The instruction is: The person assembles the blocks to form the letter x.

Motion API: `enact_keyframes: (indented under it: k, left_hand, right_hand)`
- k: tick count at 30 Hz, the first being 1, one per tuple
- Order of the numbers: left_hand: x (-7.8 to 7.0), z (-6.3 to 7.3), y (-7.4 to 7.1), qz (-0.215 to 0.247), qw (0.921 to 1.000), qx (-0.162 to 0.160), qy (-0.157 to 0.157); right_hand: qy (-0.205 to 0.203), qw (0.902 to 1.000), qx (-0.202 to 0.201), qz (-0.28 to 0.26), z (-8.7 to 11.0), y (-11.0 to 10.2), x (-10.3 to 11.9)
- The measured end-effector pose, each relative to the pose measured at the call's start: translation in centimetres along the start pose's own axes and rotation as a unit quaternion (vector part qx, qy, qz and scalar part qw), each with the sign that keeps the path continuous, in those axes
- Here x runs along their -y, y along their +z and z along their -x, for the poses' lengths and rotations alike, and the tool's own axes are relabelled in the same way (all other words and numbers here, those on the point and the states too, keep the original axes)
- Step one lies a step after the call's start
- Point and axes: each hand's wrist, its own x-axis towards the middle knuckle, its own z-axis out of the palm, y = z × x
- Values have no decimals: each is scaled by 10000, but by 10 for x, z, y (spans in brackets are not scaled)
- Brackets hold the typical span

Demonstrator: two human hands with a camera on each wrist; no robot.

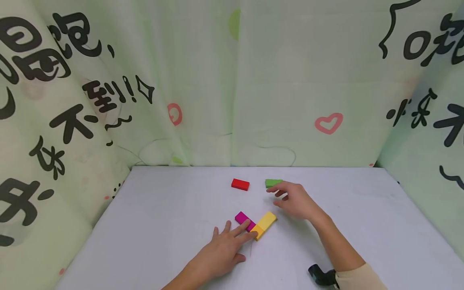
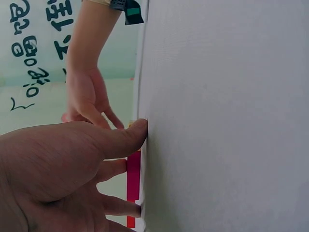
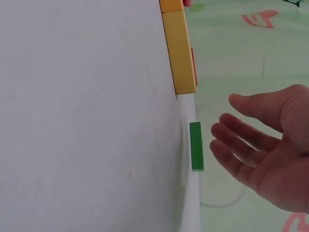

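Observation:
On the white table, a magenta block (image 1: 241,217), an orange block (image 1: 258,230) and a yellow block (image 1: 267,220) form a V. My left hand (image 1: 225,249) lies by the V's near corner, fingers spread, with fingertips at the magenta and orange blocks. In the left wrist view its thumb hides part of that corner, while the magenta block (image 2: 133,176) shows below it. Over the table, just short of a green block (image 1: 272,183), hovers my right hand (image 1: 295,199). Its fingers bend loosely and hold nothing; the right wrist view shows a gap to the green block (image 3: 197,146).
A red block (image 1: 240,184) lies left of the green one, near the back of the table (image 1: 163,209). Patterned pale green curtains (image 1: 275,80) with black lettering hang behind and at both sides. A black device (image 1: 322,276) sits at the right forearm, by a beige sleeve (image 1: 359,278).

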Motion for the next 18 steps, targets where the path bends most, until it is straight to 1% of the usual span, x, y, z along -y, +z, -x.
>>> enact_keyframes:
  k: [4,8,13,18]
  left_hand:
    - [-1,0,0,-64,10000,-20,16]
    - [-1,-1,-1,-80,10000,-3,10]
    - [-1,-1,-1,-34,10000,62,-21]
    - [-1,-2,0,-14,9999,107,-72]
  right_hand:
    - [196,9994,-211,-181,-8,-2,-7]
    - [498,9972,-390,-388,-16,-4,-13]
    - [830,9939,-470,-548,-22,-6,-21]
    - [1011,9911,-509,-704,-27,-7,-30]
